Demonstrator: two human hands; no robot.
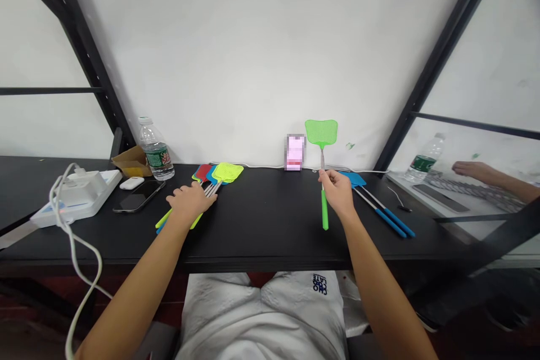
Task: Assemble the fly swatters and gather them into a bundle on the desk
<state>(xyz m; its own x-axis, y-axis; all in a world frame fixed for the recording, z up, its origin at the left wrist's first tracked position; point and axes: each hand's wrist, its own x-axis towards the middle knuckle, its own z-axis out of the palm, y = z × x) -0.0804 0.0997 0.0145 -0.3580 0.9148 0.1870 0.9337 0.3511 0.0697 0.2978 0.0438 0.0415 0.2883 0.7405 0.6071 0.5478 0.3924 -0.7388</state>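
A green fly swatter (321, 131) stands upright in my right hand (338, 192), pinched at its metal shaft with the mesh head up and the green handle hanging down. On the left, my left hand (190, 201) lies with fingers spread over a pile of fly swatters, covering their shafts. Their heads fan out past the fingers: a yellow-green one (228, 172) on top, a red one (204, 171) and blue edges beneath. Handle ends in yellow-green and blue show below the hand. Two blue fly swatters (390, 221) lie side by side on the table, right of my right hand.
Along the left of the black table (265, 225) are a water bottle (157, 152), a cardboard box (131, 162), a dark phone (139, 197), a white earbud case (131, 183) and a power strip (80, 197) with cables. A pixelated upright device (294, 153) leans against the white wall.
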